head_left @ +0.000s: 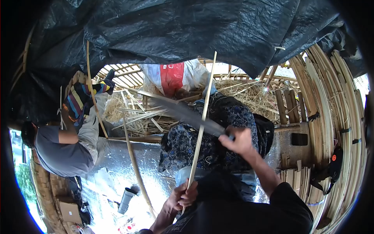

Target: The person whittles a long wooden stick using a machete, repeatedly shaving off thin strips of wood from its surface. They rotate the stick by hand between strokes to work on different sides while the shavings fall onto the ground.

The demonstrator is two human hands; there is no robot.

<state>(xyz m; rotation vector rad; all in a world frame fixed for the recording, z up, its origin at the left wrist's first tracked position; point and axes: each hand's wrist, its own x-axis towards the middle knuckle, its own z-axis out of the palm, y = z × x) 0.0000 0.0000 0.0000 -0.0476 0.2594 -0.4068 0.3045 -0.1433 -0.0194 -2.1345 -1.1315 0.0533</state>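
My left hand [186, 195] is closed around the lower end of a long, pale bamboo strip [196, 156], which slants up and away from me. My right hand [238, 139] grips the handle of a machete [183, 113]. Its dark blade, smeared by motion, points up and left and overlaps the strip at about mid-length. A blue-patterned cloth [226, 152] lies across my lap beneath both. Close by on the left, a bamboo pole [134, 165] slants past my left forearm.
On the left a person in a grey shirt [64, 150] sits among upright strips. Bundled bamboo slats [339, 101] line the right side, near a phone [299, 139]. Shavings [237, 89] lie ahead, a black tarp [187, 31] hangs above, and a dark tumbler [125, 201] sits lower left.
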